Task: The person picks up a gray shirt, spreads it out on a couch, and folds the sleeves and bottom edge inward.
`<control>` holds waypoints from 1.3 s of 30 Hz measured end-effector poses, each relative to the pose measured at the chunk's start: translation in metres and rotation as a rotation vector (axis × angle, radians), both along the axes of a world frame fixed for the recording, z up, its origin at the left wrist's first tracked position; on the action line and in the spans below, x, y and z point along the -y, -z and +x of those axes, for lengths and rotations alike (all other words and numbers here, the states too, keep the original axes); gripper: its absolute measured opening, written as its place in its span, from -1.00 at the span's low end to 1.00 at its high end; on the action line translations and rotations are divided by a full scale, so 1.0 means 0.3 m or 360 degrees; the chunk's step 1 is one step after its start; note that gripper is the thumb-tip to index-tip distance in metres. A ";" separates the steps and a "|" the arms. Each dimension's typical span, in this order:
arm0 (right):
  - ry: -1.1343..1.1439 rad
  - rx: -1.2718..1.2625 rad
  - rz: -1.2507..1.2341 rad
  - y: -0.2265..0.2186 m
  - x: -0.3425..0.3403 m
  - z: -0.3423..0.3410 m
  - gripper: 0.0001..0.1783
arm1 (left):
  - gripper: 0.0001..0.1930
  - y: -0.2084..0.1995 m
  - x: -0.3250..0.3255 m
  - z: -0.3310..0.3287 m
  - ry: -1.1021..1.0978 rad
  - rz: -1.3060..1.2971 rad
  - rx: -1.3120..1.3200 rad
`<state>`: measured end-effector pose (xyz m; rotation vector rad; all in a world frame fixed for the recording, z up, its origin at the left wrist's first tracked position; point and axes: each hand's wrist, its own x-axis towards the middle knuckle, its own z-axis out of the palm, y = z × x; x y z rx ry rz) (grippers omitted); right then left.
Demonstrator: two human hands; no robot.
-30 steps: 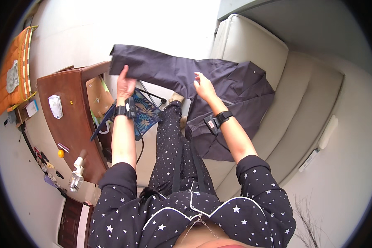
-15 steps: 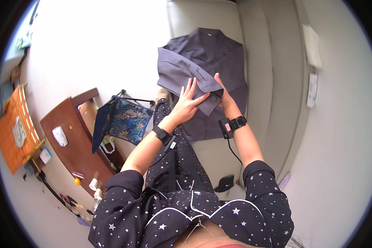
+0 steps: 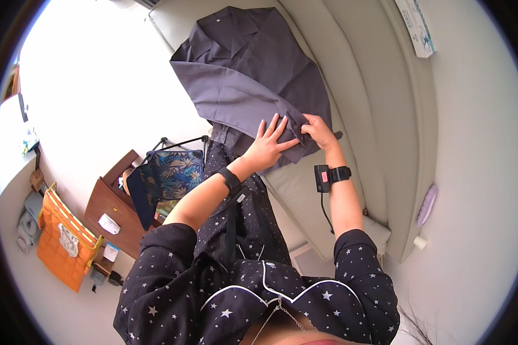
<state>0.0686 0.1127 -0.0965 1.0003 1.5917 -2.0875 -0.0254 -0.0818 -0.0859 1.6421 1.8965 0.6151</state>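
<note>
Here, seen from above, a grey shirt is spread on a pale sofa, collar at the far end, its long axis running away from the person. A sleeve is folded across the body toward the near right. The left hand lies flat on this fold, fingers spread and pressing; nothing is pinched by it. The right hand touches it from the right, its grip closed on the sleeve's cuff edge. Both hands sit at the shirt's near right edge, the right one nearer the cuff. Open seat is left to the right; a patterned bag and wooden cabinet stand well apart, lower left.
</note>
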 end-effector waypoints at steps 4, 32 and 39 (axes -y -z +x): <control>-0.0117 0.0161 0.0191 0.065 -0.034 0.066 -0.59 | -0.40 -0.002 -0.011 -0.006 0.0117 0.0028 0.0124; -0.0951 0.0397 0.1780 0.526 0.157 -0.895 -0.58 | -0.67 0.597 0.147 -1.663 -0.0511 -0.0963 0.0058; -0.0910 0.0217 0.1760 0.612 0.178 -0.950 -0.76 | -0.80 0.705 0.210 -1.751 -0.0720 -0.0743 0.0296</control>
